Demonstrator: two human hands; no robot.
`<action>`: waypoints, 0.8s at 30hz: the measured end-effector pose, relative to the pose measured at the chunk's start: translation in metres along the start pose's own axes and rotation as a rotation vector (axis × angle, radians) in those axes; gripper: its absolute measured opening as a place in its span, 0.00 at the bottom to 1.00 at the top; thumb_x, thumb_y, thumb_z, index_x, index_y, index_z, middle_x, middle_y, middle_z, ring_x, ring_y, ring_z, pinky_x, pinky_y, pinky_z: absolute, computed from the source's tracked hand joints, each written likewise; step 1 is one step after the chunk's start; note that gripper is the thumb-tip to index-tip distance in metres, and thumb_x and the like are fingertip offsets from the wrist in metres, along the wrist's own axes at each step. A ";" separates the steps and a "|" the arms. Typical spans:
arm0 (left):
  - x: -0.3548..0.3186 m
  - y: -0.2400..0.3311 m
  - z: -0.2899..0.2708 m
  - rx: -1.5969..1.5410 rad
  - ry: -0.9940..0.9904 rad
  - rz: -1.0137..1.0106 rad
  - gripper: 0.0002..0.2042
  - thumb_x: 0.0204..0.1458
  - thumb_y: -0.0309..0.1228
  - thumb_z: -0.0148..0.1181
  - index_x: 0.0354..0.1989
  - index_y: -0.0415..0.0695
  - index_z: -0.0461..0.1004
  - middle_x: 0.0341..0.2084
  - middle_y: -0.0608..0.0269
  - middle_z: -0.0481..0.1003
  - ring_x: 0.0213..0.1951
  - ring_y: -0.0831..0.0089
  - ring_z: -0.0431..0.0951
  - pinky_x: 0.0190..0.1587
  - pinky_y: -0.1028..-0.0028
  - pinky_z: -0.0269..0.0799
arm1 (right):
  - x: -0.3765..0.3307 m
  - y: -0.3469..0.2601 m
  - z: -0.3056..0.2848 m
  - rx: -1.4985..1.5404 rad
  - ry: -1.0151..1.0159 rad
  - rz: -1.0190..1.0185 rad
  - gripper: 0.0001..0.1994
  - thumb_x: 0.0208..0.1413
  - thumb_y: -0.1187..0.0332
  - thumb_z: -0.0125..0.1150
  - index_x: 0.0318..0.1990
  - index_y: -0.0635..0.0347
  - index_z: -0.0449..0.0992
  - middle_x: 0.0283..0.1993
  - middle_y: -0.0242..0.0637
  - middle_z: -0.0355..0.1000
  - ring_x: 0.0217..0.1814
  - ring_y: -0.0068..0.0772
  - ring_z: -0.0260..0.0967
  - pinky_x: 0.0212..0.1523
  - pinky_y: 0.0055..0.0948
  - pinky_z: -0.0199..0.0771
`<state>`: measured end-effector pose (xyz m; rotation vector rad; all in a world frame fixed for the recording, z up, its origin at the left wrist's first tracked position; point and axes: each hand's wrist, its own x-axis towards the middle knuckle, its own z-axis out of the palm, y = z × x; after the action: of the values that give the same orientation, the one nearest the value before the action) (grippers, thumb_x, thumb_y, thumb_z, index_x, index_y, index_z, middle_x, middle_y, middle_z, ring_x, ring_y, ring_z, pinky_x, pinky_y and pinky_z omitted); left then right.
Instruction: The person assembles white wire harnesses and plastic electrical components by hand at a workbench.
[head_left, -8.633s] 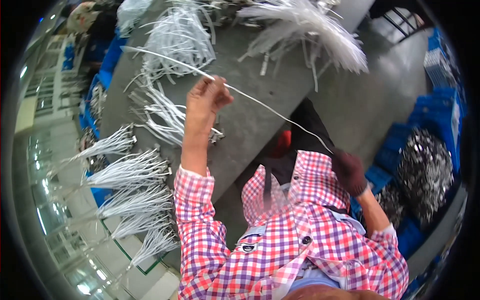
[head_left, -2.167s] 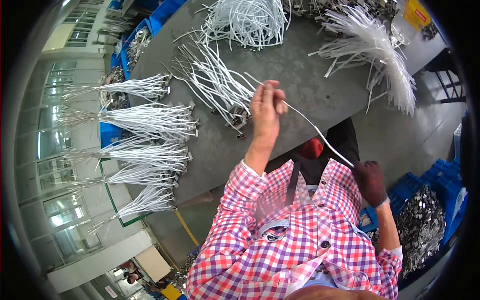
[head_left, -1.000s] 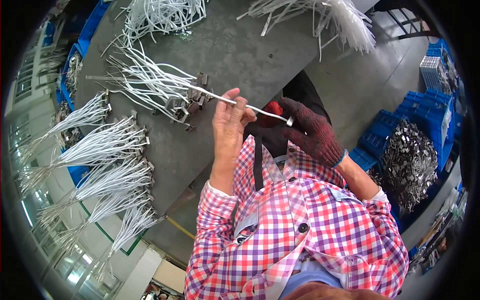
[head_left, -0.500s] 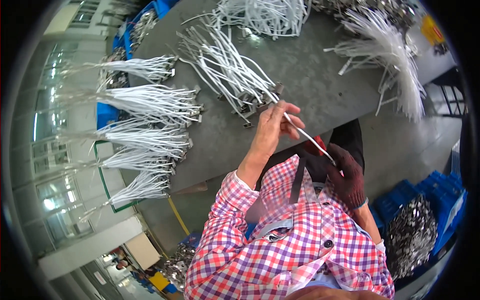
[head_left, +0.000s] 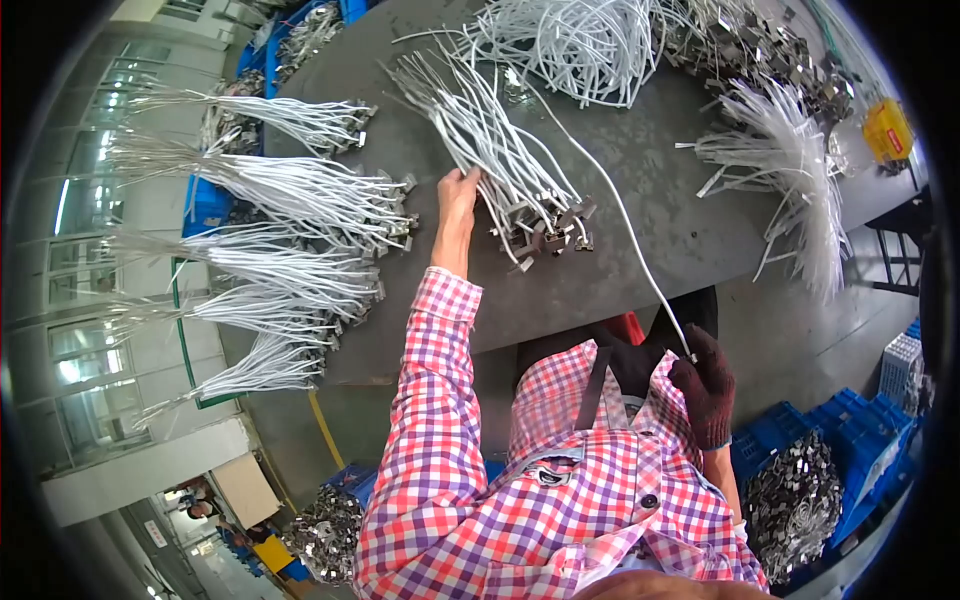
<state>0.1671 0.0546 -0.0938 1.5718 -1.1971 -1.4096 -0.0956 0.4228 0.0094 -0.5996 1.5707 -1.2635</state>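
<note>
My bare left hand (head_left: 457, 205) is closed at the left edge of a loose bundle of white cables (head_left: 500, 150), its fingertips partly hidden there. Small metal clips (head_left: 550, 230) sit on the near ends of that bundle, which lies on the dark grey table. My right hand (head_left: 706, 390), in a dark maroon knit glove, pinches the near end of a single white cable (head_left: 632, 228). From that hand the cable runs up across the table, bowed, to a spot beside the bundle's far end.
Several clipped cable bundles (head_left: 290, 195) line the table's left edge. Farther back lie a coil of white cables (head_left: 570, 45) and a heap of metal parts (head_left: 770, 60). Clear plastic strips (head_left: 790, 180) overhang the right edge. A blue crate (head_left: 860, 440) stands low at right, near more metal parts (head_left: 795, 500).
My left hand has let go of the single cable and moved left and away to the bundle. My right hand still holds the cable's end, slightly lower and farther right; the view has shifted.
</note>
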 end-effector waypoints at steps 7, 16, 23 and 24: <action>-0.032 0.028 0.076 -0.277 -0.301 -0.048 0.12 0.50 0.30 0.62 0.40 0.40 0.69 0.30 0.65 0.74 0.32 0.77 0.75 0.34 0.76 0.73 | 0.002 -0.011 -0.003 0.018 0.052 -0.034 0.22 0.53 0.79 0.56 0.58 0.64 0.64 0.52 0.38 0.68 0.38 0.20 0.67 0.38 0.21 0.70; -0.073 0.019 0.043 -0.404 -0.358 -0.186 0.11 0.53 0.33 0.60 0.41 0.40 0.70 0.33 0.58 0.76 0.33 0.73 0.78 0.33 0.75 0.74 | 0.013 -0.022 0.012 0.049 -0.011 -0.024 0.22 0.54 0.76 0.56 0.57 0.64 0.64 0.50 0.37 0.69 0.35 0.21 0.69 0.34 0.23 0.73; -0.082 0.035 0.036 -0.410 -0.326 -0.160 0.13 0.53 0.32 0.59 0.43 0.37 0.72 0.29 0.62 0.76 0.29 0.75 0.77 0.33 0.78 0.74 | 0.032 -0.039 0.027 0.010 -0.051 -0.088 0.20 0.54 0.73 0.57 0.55 0.63 0.67 0.46 0.35 0.71 0.35 0.19 0.68 0.34 0.20 0.70; -0.085 0.037 0.035 -0.377 -0.317 -0.135 0.14 0.53 0.33 0.58 0.44 0.37 0.73 0.28 0.65 0.75 0.29 0.77 0.76 0.31 0.80 0.73 | 0.035 -0.042 0.029 0.028 -0.066 -0.115 0.20 0.54 0.73 0.58 0.55 0.63 0.67 0.45 0.35 0.72 0.35 0.19 0.68 0.34 0.19 0.69</action>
<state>0.1281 0.1250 -0.0368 1.2150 -0.9360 -1.8999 -0.0909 0.3670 0.0356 -0.7155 1.4795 -1.3350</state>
